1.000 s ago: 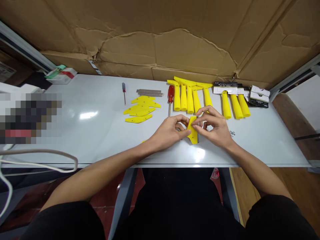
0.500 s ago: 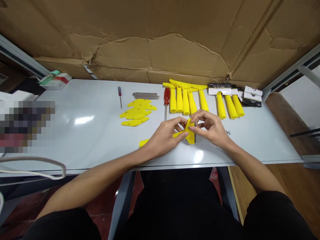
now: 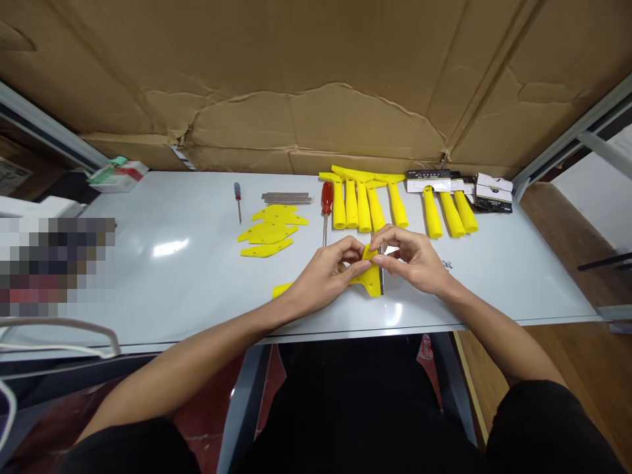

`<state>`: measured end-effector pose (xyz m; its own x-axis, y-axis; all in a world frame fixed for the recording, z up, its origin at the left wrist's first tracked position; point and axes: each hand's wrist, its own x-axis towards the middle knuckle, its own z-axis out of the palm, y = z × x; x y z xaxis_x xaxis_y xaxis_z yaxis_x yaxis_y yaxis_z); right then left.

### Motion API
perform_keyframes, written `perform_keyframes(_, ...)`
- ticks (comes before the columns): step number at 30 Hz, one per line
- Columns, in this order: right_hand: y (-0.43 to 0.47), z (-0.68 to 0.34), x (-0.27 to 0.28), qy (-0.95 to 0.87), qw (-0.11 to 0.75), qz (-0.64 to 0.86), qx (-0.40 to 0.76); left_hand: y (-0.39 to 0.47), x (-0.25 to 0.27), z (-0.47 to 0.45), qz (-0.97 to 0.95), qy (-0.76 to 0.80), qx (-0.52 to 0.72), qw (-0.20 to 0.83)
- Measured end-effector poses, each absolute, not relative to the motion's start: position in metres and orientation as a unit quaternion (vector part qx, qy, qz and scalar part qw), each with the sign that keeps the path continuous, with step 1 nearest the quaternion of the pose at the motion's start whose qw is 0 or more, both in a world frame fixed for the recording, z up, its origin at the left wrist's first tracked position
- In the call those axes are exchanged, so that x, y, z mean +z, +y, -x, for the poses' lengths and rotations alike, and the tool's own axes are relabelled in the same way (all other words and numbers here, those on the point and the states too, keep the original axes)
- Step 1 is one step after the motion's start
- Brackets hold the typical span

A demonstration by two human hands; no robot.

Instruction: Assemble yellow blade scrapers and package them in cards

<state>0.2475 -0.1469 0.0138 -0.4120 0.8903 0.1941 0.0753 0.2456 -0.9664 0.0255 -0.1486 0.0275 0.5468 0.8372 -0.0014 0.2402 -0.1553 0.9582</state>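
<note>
A yellow scraper (image 3: 371, 284) lies across the table's front part, its head to the right and the butt of its handle showing left of my wrist. My left hand (image 3: 328, 273) is closed around the handle near the head, the thumb reaching onto the head. The fingertips of my right hand (image 3: 412, 258) pinch the upper part of the same head; whether a small screw is between them is hidden. Along the head's right edge runs a thin dark blade (image 3: 382, 282). Small screws (image 3: 447, 264) lie just right of my right hand.
Behind my hands lie a red-handled screwdriver (image 3: 326, 199), several yellow scraper handles (image 3: 364, 207) and carded scrapers (image 3: 450, 214). Further left are yellow plates (image 3: 266, 249), metal blades (image 3: 286, 198) and a small screwdriver (image 3: 237, 197). Cardboard (image 3: 316, 118) walls off the back.
The view has tilted slightly, so the table sits lower. My right fingertips have shifted a little left on the scraper head, close to my left thumb. The left hand keeps its hold.
</note>
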Motion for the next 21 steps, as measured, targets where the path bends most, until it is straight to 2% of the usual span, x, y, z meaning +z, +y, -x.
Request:
perform_keyframes(7, -0.147, -0.247, 0.011, -0.675, 0.428, 0.362, 0.479, -0.151, 0.032, -0.024, -0.693, 0.398, 0.257, 0.544)
perform_keyframes(12, -0.151, -0.245, 0.007, -0.663, 0.444, 0.375, 0.472, -0.149, 0.029, -0.025, -0.725, 0.398, 0.261, 0.498)
perform_keyframes(14, -0.151, -0.244, 0.009, -0.652, 0.455, 0.373, 0.478, -0.149, 0.029, -0.026, -0.726, 0.395, 0.277, 0.49)
perform_keyframes(19, -0.144, -0.243, 0.011, -0.619, 0.49, 0.371, 0.489, -0.145, 0.042, -0.018, -0.656, 0.372, 0.323, 0.571)
perform_keyframes(21, -0.141, -0.246, 0.008, -0.626, 0.492, 0.404, 0.45, -0.138, 0.051, -0.01, -0.65, 0.383, 0.378, 0.537)
